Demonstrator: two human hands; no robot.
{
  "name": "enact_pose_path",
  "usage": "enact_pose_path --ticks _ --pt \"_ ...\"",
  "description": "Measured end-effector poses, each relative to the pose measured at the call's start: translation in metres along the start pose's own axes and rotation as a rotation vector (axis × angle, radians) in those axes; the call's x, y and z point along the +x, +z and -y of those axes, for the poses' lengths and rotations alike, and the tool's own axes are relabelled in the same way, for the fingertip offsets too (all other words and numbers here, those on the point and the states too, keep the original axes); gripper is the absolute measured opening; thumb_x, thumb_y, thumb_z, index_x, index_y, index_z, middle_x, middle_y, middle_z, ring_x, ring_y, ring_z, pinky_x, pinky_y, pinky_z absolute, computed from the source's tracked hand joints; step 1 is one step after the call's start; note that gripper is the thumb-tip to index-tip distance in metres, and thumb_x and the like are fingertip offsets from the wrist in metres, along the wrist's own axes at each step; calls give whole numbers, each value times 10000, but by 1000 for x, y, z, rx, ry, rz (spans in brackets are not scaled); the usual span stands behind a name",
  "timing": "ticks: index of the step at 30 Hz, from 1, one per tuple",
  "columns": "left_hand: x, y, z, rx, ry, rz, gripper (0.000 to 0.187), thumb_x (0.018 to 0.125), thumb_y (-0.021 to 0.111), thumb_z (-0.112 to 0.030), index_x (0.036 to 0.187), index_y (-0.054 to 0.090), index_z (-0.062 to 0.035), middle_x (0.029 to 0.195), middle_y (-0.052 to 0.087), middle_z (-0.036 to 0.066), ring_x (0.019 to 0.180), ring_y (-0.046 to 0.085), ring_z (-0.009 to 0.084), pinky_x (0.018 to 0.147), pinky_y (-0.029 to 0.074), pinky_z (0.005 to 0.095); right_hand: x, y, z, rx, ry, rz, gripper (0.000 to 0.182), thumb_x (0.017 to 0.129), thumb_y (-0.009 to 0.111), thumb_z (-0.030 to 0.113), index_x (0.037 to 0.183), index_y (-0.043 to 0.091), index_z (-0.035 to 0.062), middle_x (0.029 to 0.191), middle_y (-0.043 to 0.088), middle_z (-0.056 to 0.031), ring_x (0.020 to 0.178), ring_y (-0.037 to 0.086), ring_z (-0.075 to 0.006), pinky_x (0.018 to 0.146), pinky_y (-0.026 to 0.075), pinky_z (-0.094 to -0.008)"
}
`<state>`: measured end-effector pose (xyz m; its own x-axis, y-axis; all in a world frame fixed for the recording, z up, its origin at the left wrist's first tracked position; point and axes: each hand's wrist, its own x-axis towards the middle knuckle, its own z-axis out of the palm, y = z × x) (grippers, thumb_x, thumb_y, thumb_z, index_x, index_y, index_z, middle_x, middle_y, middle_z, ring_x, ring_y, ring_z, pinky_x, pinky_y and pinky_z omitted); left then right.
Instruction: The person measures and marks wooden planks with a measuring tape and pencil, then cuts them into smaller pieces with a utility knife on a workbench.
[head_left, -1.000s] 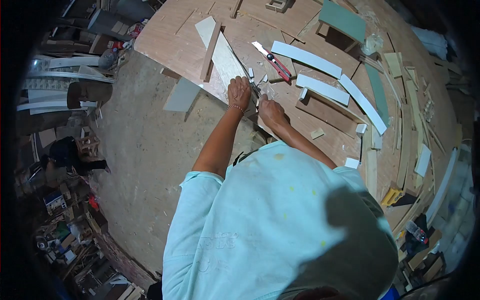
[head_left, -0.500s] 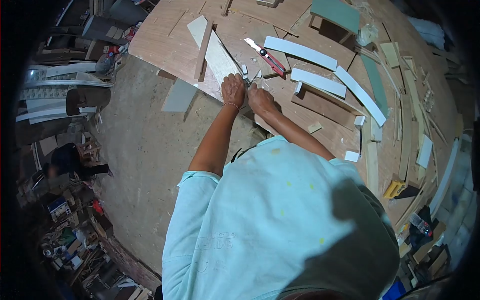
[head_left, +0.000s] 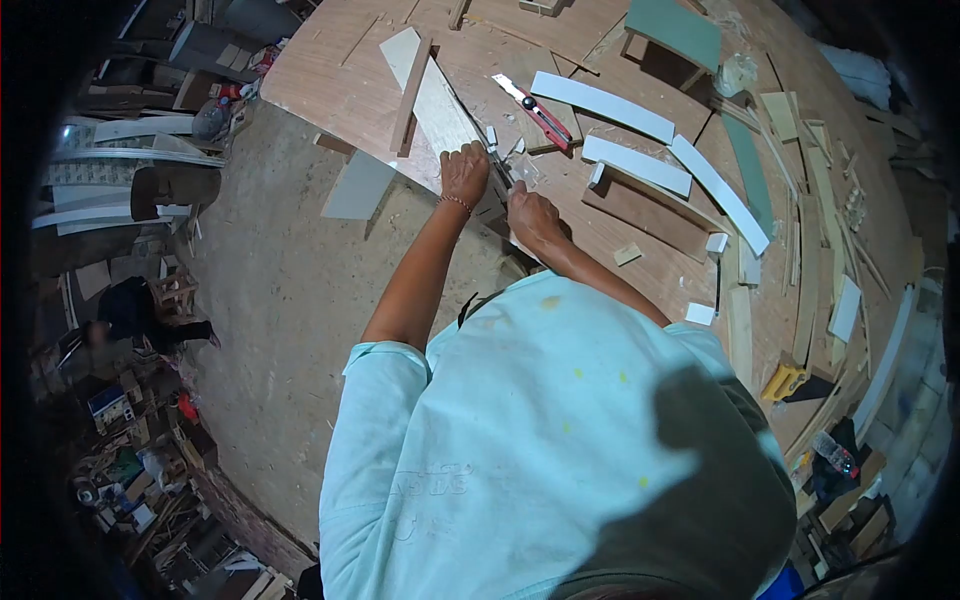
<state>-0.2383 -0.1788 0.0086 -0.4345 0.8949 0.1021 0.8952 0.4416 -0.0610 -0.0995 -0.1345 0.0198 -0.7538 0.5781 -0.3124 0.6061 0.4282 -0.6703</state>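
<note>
My left hand (head_left: 465, 175) is closed at the near end of a long pale board (head_left: 432, 95), pressing on it close to the table edge. Just to the right, my right hand (head_left: 535, 215) is closed around something thin and dark, mostly hidden by the fingers. Small white offcuts (head_left: 491, 136) lie beside the board's right edge. A brown wooden strip (head_left: 411, 100) crosses over the board. Farther right, a red utility knife (head_left: 540, 115) with its blade out rests on a flat piece of wood.
Curved white strips (head_left: 605, 103) lie on the wooden table (head_left: 330, 60), near a brown box-like piece (head_left: 645, 212). A green-topped piece (head_left: 675, 35) stands at the back. A yellow-handled tool (head_left: 785, 381) lies at right among wood strips. Another person (head_left: 140, 315) is at far left.
My right hand has moved back toward me and slightly right, away from the white offcuts. My left hand has shifted only slightly and stays at the board.
</note>
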Motion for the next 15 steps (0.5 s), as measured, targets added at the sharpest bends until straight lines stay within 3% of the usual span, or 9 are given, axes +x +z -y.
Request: enact_pose_path --ticks 4,12,15 --pt "1 -3 0 -43 6 72 83 743 464 -109 799 483 -49 732 537 91 711 546 229 656 386 358 2 1 -1 -22 -11 -18 358 849 236 226 868 450 -61 749 548 -280 726 537 -430 676 416 -483" --pt "-1 10 -8 -88 -109 37 107 761 449 -128 819 471 -41 817 487 106 768 498 242 630 408 369 14 -2 8 -134 -38 -21 226 794 327 123 845 460 -53 733 558 -275 720 572 -386 627 452 -460" --pt "-2 9 -10 -120 -110 13 112 764 446 -134 798 478 -32 795 491 119 759 500 252 629 406 369 37 2 15 -120 -68 -70 250 812 313 152 848 449 -54 733 552 -277 718 562 -403 631 445 -471"
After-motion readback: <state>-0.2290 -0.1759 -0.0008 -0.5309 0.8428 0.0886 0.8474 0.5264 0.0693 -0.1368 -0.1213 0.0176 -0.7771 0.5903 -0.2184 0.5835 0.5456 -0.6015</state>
